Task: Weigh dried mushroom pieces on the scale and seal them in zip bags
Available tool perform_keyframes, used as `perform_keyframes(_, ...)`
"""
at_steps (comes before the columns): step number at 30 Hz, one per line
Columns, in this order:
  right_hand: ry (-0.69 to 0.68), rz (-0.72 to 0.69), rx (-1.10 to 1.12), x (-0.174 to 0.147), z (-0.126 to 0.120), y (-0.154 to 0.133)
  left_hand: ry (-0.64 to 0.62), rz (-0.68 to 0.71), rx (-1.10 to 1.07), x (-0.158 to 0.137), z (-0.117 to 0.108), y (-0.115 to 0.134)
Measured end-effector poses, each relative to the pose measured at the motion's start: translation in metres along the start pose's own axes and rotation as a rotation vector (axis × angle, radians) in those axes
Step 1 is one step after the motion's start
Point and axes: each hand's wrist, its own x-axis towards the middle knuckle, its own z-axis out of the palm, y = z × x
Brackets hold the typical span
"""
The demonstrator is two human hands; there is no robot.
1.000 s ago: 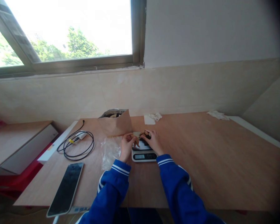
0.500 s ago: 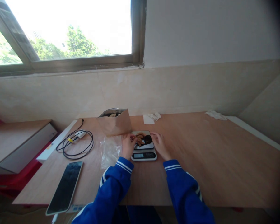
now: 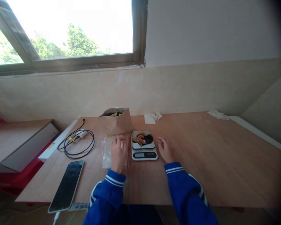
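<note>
My left hand (image 3: 118, 153) is over a clear plastic zip bag (image 3: 107, 153), its fingers curled down and closed on the film; the fingertips are partly hidden. My right hand (image 3: 164, 149) rests on the table just right of a white kitchen scale (image 3: 144, 156), loosely bent, fingers slightly apart, holding nothing. On the scale's platform lie brown dried slices (image 3: 138, 139) with a darker, almost black piece (image 3: 149, 139) at their right. The scale's display is lit, but its digits are too small to read.
Behind the bag stands an open brown paper pouch (image 3: 117, 124) with pieces inside. A coiled black cable (image 3: 93, 145) and a phone (image 3: 66, 186) lie to the left. Crumpled tissue (image 3: 155, 116) sits at the back, and another tissue (image 3: 218, 115) lies far right.
My left hand has left the slices on the scale and moved left onto the plastic bag. My right hand has drawn slightly away from the scale's right edge.
</note>
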Motion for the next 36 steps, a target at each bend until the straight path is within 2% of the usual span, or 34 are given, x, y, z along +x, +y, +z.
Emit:
perform_keyframes(3,-0.046,-0.050,-0.031,-0.001,0.000,-0.006,-0.002,-0.026,0.098,-0.012,-0.006,-0.023)
perform_keyframes(8,-0.075,-0.075,-0.041,-0.002,-0.003,-0.009,-0.084,0.018,0.217,-0.026,-0.002,-0.056)
perform_keyframes(12,-0.075,-0.076,-0.064,-0.002,-0.005,-0.009,-0.103,0.043,0.285,-0.026,-0.004,-0.072)
perform_keyframes(17,-0.066,-0.078,-0.075,-0.002,-0.005,-0.009,-0.132,0.003,0.325,-0.017,-0.011,-0.091)
perform_keyframes(23,0.014,-0.032,-0.064,-0.002,-0.005,-0.006,-0.175,-0.061,0.268,-0.012,-0.013,-0.106)
perform_keyframes(27,0.089,-0.047,-0.020,-0.003,-0.010,-0.013,-0.118,-0.082,0.159,-0.011,-0.020,-0.099)
perform_keyframes(31,0.090,-0.093,0.065,-0.016,-0.011,-0.044,0.056,-0.067,-0.006,-0.015,-0.031,-0.067)
perform_keyframes(33,-0.008,-0.092,0.172,-0.028,-0.007,-0.072,0.079,-0.022,-0.108,-0.020,-0.034,-0.044)
perform_keyframes(36,-0.244,-0.049,0.284,-0.042,0.001,-0.118,0.055,0.042,-0.261,-0.026,-0.033,-0.009)
